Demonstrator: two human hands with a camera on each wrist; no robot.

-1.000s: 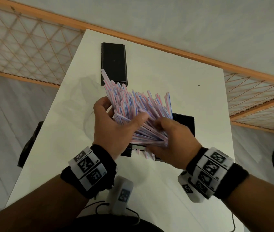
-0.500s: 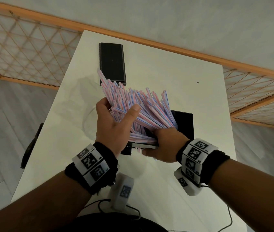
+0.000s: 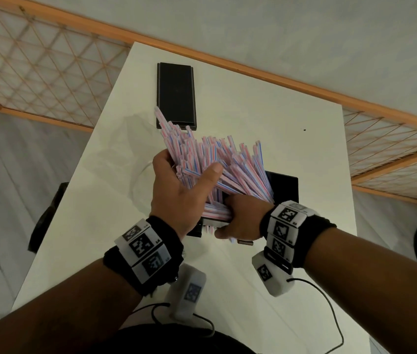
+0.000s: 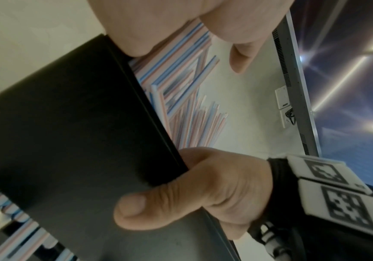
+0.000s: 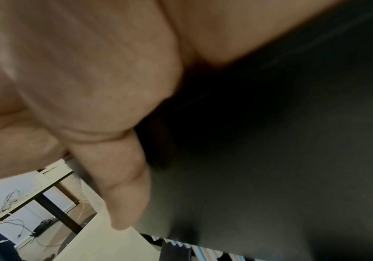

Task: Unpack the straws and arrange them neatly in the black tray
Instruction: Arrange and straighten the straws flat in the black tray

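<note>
Under my hands, black tray [image 3: 285,187] runs left-right; left hand [image 3: 176,198] clutches fanned straws [image 3: 217,164] pointing far, right hand [image 3: 243,221] probably grips tray's near wall.

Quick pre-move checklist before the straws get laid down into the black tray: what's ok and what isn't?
1. Left hand grips straws: ok.
2. Right hand holds black tray, thumb on its wall: ok.
3. Straws aligned: not ok, fanned and uneven.
4. Straw ends inside tray: not ok, some poke past its near edge.
5. Tray flat on table: cannot tell.
6. Black lid clear of the work: ok.
</note>
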